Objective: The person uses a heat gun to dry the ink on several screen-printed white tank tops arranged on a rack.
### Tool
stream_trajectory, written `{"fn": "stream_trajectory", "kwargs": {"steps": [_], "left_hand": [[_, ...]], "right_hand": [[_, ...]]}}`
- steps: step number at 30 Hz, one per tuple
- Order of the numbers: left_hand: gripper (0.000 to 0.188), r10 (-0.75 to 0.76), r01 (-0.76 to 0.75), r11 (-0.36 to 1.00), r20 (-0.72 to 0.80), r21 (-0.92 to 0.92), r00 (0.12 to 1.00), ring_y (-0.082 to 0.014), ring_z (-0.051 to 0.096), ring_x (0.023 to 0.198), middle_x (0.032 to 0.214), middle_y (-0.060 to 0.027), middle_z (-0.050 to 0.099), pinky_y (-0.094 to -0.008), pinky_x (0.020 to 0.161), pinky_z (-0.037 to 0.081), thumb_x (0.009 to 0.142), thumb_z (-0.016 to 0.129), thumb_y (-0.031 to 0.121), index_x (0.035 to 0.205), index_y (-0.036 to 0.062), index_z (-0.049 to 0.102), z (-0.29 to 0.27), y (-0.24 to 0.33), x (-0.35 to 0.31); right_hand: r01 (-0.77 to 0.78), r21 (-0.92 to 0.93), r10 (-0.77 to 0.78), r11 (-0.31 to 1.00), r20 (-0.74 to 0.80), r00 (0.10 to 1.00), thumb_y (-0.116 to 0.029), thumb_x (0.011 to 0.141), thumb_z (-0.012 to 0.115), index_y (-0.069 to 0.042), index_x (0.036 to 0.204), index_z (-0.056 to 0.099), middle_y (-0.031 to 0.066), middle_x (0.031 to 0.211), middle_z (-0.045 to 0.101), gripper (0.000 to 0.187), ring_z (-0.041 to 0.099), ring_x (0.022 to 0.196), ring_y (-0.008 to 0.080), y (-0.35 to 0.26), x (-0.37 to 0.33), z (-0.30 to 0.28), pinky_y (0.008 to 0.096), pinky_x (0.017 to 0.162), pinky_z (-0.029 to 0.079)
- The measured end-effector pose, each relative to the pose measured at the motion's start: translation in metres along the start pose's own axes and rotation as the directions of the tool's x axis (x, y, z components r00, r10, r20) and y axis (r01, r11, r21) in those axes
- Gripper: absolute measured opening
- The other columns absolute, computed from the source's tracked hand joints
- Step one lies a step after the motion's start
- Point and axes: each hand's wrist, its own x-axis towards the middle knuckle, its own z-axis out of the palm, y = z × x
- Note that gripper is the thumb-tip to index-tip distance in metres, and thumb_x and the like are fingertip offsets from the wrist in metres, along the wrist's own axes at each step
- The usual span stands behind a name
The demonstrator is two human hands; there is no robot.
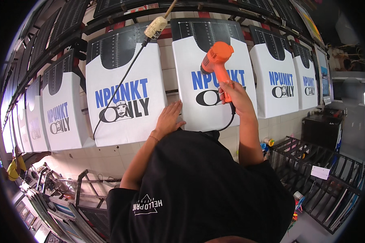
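My right hand (pixel 238 96) is wrapped round the handle of an orange heat gun (pixel 220 54). The gun's dark nozzle points left, over a white vest-shaped piece (pixel 235 93) with blue and black print. This piece lies on a black ruled board (pixel 207 29), which shows through its U-shaped cut-out. Fingers stretched and close together, my left hand (pixel 169 120) lies at the near left edge of the same piece, holding nothing. To its left is a similar printed white piece (pixel 125 77) on its own board. Part of the print under the gun is hidden.
A black cable (pixel 121 83) with a cream plug connector (pixel 155 27) hangs across the left piece. More printed white pieces (pixel 274 73) line both sides. Behind on the right stands a black rack (pixel 312 178); frames (pixel 59 210) lean at the lower left.
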Motion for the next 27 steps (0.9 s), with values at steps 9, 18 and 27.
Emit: {"fn": "stream_trajectory", "kwargs": {"steps": [9,18,27], "left_hand": [[0.061,0.065,-0.058,0.99,0.05,-0.131,0.997,-0.0304,0.047,0.123,0.139,-0.0153,0.046,-0.04,0.101,0.037,0.084,0.064,0.026,0.134,-0.001,0.043,-0.001,-0.018,0.001],[0.034,-0.059,0.18,0.725,0.2,-0.664,0.978,-0.0347,0.062,0.098,0.116,-0.0179,0.062,-0.0409,0.089,0.046,0.09,0.059,0.022,0.114,-0.0012,0.061,-0.077,0.01,0.006],[0.077,0.91,-0.368,-0.022,-0.171,-0.93,0.378,-0.0425,0.036,0.133,0.142,-0.0267,0.038,-0.0517,0.109,0.029,0.092,0.044,0.056,0.139,-0.0048,0.039,-0.235,0.109,-0.024]], "right_hand": [[-0.025,0.014,0.025,1.0,-0.048,0.999,-0.028,0.09,0.061,-0.004,0.093,0.055,0.0021,0.077,0.055,0.024,0.054,0.058,0.0105,-0.001,-0.001,0.01,0.0258,0.054,0.045],[-0.013,0.009,0.014,1.0,-0.073,0.997,-0.027,0.089,0.063,-0.003,0.096,0.056,0.003,0.077,0.056,0.026,0.054,0.058,0.01,0.004,-0.001,0.01,0.0248,0.052,0.045],[-0.01,0.021,0.012,1.0,-0.095,0.995,-0.028,0.089,0.063,-0.004,0.096,0.056,0.0025,0.077,0.057,0.026,0.055,0.058,0.0101,0.012,-0.006,-0.002,0.0246,0.052,0.046]]}}
